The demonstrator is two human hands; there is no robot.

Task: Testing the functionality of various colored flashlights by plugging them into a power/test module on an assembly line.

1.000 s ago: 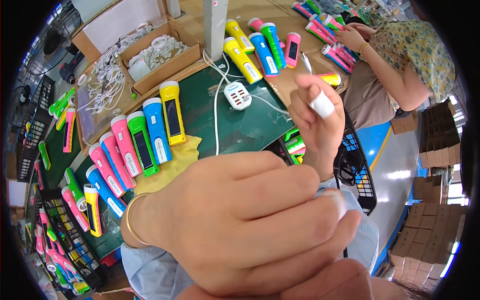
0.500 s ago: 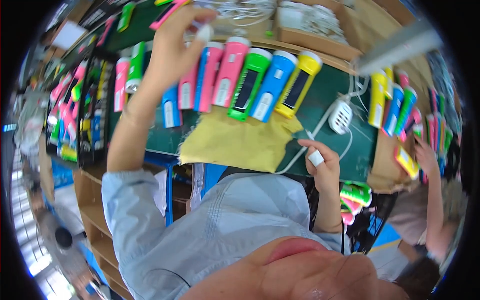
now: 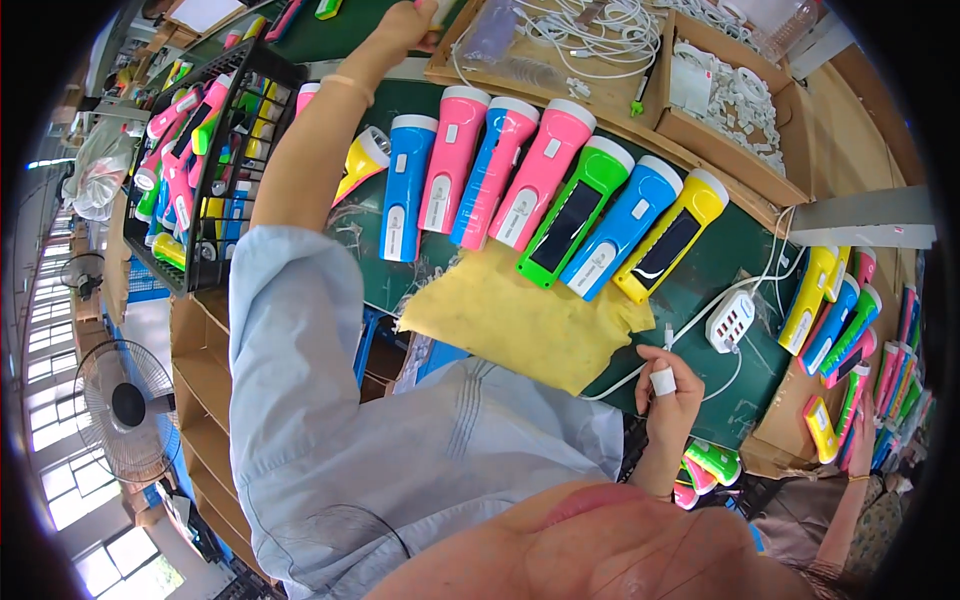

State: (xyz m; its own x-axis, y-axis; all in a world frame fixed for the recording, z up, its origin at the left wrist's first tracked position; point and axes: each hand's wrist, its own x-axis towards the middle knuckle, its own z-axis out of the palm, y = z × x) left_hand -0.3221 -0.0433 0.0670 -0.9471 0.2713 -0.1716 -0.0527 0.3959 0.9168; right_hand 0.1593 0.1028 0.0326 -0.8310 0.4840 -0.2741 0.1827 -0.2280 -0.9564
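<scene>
My left hand [image 3: 405,28] reaches far out to the upper edge of the view, its fingers partly cut off there. A pale piece shows at its fingertips, too little to tell what it is. Low on the right, my right hand [image 3: 672,388] is closed around a white charging cable [image 3: 668,337], its small plug sticking up past the fingers. One of its fingers has a white wrap. Between my hands lies a row of flashlights in pink, blue, green and yellow, including a green flashlight [image 3: 572,215] with a dark panel. A yellow cloth [image 3: 520,320] lies in front of them.
A black crate [image 3: 205,215] of flashlights stands at left. Cardboard boxes with white cables [image 3: 590,45] and small white parts [image 3: 725,105] sit behind. A white multi-port charger [image 3: 731,321] lies at right, near more flashlights [image 3: 808,298] and another person's arm [image 3: 850,500].
My left hand has moved farther away, toward the upper edge. The right hand still grips the cable. The whole view has shifted, showing more of the boxes at the back.
</scene>
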